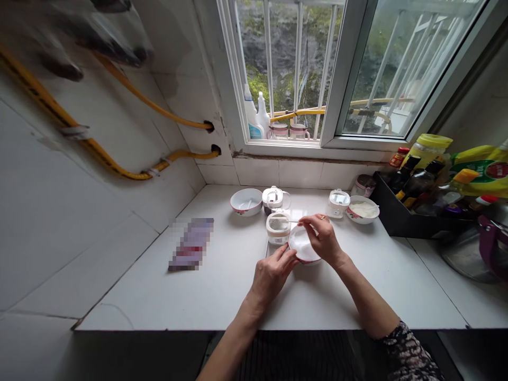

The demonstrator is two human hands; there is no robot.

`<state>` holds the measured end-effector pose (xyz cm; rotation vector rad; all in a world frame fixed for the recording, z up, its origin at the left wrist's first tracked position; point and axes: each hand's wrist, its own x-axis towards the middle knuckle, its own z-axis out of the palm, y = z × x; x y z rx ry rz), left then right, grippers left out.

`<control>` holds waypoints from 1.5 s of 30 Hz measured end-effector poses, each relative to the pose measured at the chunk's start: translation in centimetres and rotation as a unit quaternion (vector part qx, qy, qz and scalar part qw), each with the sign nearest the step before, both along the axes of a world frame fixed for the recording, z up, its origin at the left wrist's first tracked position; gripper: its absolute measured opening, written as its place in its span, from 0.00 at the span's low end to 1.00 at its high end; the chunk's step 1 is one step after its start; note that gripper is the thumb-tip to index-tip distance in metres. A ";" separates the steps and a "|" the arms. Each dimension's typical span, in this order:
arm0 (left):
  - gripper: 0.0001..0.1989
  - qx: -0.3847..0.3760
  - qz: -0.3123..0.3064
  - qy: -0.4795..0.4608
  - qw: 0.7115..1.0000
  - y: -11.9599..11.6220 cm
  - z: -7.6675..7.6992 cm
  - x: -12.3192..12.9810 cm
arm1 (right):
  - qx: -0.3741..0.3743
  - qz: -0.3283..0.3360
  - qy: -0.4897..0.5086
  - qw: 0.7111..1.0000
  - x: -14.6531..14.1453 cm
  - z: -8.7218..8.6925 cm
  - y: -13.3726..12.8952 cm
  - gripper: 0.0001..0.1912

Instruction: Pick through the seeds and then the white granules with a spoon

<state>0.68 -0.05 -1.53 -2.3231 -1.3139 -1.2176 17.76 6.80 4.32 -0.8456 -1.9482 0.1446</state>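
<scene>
The right hand (326, 239) has its fingers closed on a thin pale utensil (292, 220), which extends from these fingertips to the white-rimmed jar (278, 234) at their left. The left hand (273, 272) has bent fingers at the bowl's rim; this bowl (308, 261), containing white grains (300, 248), is between both hands' fingers

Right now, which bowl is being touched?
The front bowl, nearest the camera: the left hand is at its rim. The back-left bowl and back-right bowl stand untouched.
</scene>
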 end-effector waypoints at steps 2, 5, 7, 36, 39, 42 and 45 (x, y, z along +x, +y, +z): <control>0.14 -0.009 -0.001 0.002 1.000 0.0 -0.2 -0.1 | -0.039 -0.027 0.055 0.997 0.9 0.4 0.1 0.07; 0.12 -0.022 -0.004 0.004 1.000 0.0 -0.4 -0.2 | -0.101 -0.071 0.072 0.990 2.5 0.6 0.4 0.06; 0.12 -0.025 -0.005 0.003 1.000 0.0 -0.4 -0.3 | -0.126 -0.097 0.048 0.986 3.2 0.4 0.6 0.07; 0.11 -0.027 0.000 0.010 1.000 0.0 -0.4 -0.2 | -0.401 -0.022 0.312 0.861 3.6 -0.5 2.1 0.05; 0.10 -0.022 0.001 0.009 1.000 0.0 -0.4 -0.1 | -0.393 -0.018 0.329 0.858 3.4 -0.4 2.1 0.06; 0.10 -0.015 -0.001 0.000 1.000 0.0 -0.4 -0.1 | -0.372 -0.003 0.337 0.865 2.5 -0.2 1.8 0.08; 0.11 -0.021 -0.004 0.000 1.000 0.0 -0.5 -0.1 | -0.320 0.016 0.310 0.895 1.1 -0.1 1.1 0.10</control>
